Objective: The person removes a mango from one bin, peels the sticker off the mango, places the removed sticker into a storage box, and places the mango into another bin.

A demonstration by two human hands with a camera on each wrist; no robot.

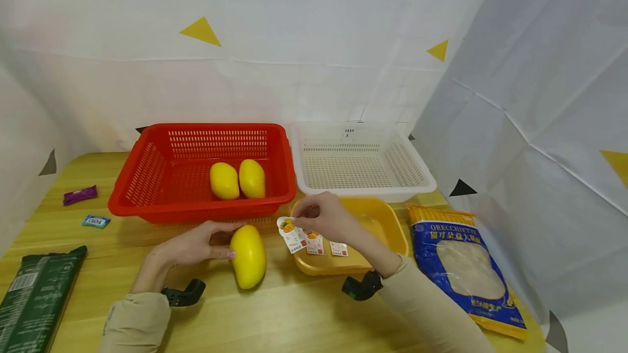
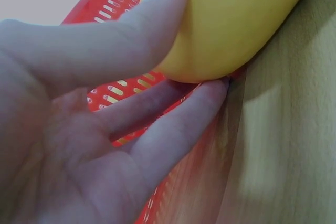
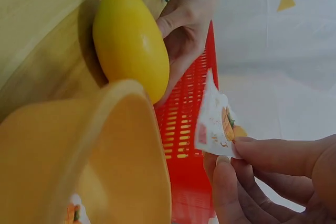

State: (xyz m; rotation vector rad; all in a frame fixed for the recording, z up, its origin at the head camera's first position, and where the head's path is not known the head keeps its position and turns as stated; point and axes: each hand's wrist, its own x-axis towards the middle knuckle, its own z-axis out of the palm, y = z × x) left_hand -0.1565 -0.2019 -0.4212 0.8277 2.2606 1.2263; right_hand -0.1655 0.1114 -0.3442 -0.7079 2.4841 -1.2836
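1. Head view: the left hand cups a yellow mango lying on the table, at six o'clock of the red basket. It could roll if the light hold slackens.
2. Left wrist view: thumb and fingers curl round the mango; the grip looks loose, though the picture is blurred.
3. Right wrist view: the right hand pinches a small label by one corner, above the yellow tray. It may fold onto itself.
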